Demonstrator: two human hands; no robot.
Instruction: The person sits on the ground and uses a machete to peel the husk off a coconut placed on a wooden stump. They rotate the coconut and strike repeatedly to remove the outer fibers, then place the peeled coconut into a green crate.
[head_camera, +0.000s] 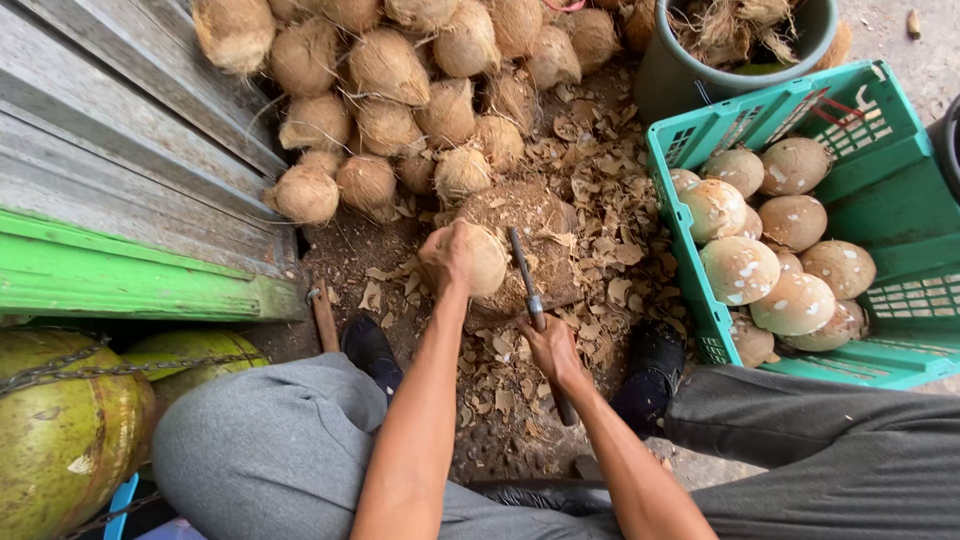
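Head view: a husked coconut (482, 260) is pressed against a round chopping block (525, 235) on the ground, littered with shavings (600, 250). The left hand (447, 258) is wrapped around it, the grip clenched on its near side. A knife (530, 295) is grasped by its handle in the right hand (552, 350), the grip fully closed, the blade resting just beside the coconut. Unpeeled coconuts (380, 90) are piled behind; peeled coconuts (770, 270) are held in a green crate (880, 190) to the right.
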